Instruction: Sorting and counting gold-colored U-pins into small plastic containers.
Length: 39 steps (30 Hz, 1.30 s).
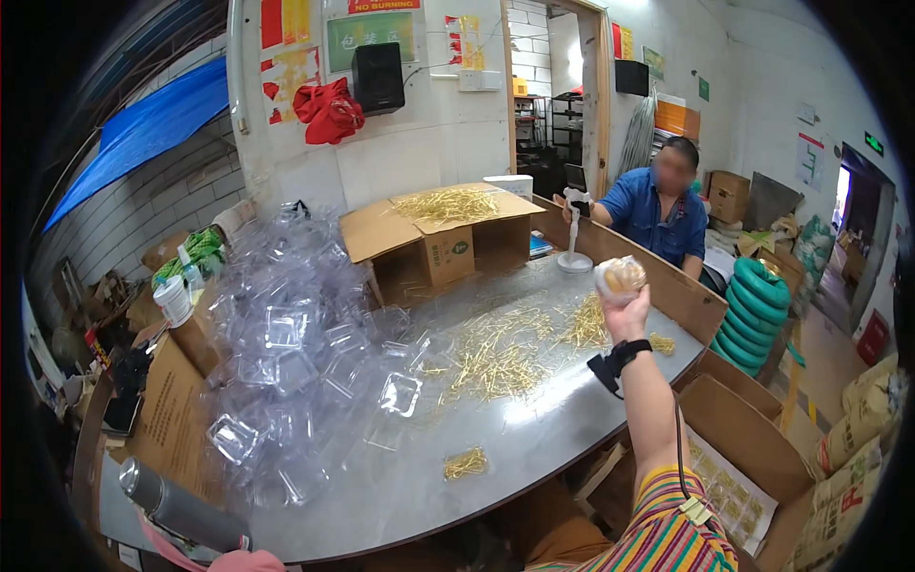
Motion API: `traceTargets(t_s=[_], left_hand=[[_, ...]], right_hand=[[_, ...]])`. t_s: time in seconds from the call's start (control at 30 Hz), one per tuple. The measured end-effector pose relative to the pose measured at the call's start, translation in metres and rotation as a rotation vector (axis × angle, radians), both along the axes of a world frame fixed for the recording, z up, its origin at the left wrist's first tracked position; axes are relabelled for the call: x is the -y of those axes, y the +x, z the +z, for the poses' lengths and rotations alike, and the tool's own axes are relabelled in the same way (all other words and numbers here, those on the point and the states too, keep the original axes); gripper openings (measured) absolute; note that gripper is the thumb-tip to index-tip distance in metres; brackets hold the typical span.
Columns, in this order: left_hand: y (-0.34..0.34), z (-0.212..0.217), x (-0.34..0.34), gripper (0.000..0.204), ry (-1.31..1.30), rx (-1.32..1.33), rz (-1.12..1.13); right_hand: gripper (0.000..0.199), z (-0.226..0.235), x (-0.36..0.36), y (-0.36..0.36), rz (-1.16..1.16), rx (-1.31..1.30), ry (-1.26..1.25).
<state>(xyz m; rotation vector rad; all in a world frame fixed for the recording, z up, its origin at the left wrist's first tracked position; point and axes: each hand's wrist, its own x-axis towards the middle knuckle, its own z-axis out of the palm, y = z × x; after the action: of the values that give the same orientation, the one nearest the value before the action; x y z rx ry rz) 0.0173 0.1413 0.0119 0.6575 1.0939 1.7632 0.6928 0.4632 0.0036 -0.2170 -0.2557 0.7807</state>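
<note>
My right hand [625,315] is raised at the right end of the grey table [400,515], on an outstretched arm with a dark wristband. Its fingers are closed round a roundish, pale-brown thing in clear plastic wrapping [624,275], which looks like a wrapped bun. Below that hand lie loose gold-coloured stick-like pieces [505,357], spread over the middle and right of the table. A clear plastic box filled with gold pieces [465,463] sits near the front edge. My left hand does not show.
Clear plastic boxes [286,329] are heaped on the left. An open carton [453,257] stands at the back, beside a white phone stand [575,259]. Across the wooden side board sits a person in a blue shirt [658,219]. A grey bottle [181,505] lies front left.
</note>
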Motion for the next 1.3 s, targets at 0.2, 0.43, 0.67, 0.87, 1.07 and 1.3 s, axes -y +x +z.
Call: traceTargets(t_s=[0.2,0.43,0.67,0.87,1.07,1.3], left_hand=[[0.004,0.003,-0.014,0.084,-0.044,-0.005,0.092],[0.017,0.011,-0.027,0.081,-0.074,-0.016,0.117],[0.027,0.015,-0.041,0.078,-0.090,-0.031,0.123],[0.029,0.014,-0.052,0.076,-0.096,-0.025,0.114],[0.031,0.013,-0.059,0.074,-0.096,-0.025,0.095],[0.033,0.010,-0.061,0.071,-0.098,-0.022,0.083]], right_hand=[[0.068,0.007,-0.017,0.070,-0.164,-0.117,0.021],[0.081,-0.011,-0.024,0.104,-0.207,-0.170,0.019],[0.087,-0.026,-0.029,0.125,-0.231,-0.236,0.141],[0.087,-0.019,-0.031,0.128,-0.245,-0.225,0.225],[0.087,-0.006,-0.021,0.145,-0.317,-0.200,0.215],[0.085,-0.014,-0.013,0.153,-0.310,-0.209,0.234]])
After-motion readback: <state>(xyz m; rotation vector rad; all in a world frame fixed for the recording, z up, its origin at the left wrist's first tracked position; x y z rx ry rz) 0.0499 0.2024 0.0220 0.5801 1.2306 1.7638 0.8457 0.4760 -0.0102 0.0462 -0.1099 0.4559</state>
